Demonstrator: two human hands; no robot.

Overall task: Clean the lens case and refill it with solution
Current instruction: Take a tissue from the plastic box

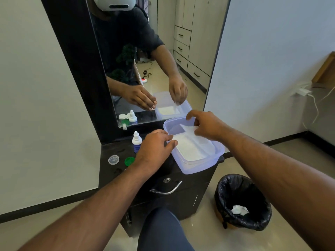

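Bin: crumpled tissue | tub: tissues, right hand pinching one | left hand relaxed on rim

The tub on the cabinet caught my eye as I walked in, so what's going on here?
A person sits at a black cabinet with a mirror. The right hand pinches a white tissue up from the stack in the tub, while the left hand steadies the tub's rim. The solution bottle, a clear cap and a green cap wait beside it. A bin holds used tissue.

A black-lined bin holding crumpled paper stands beside the cabinet.
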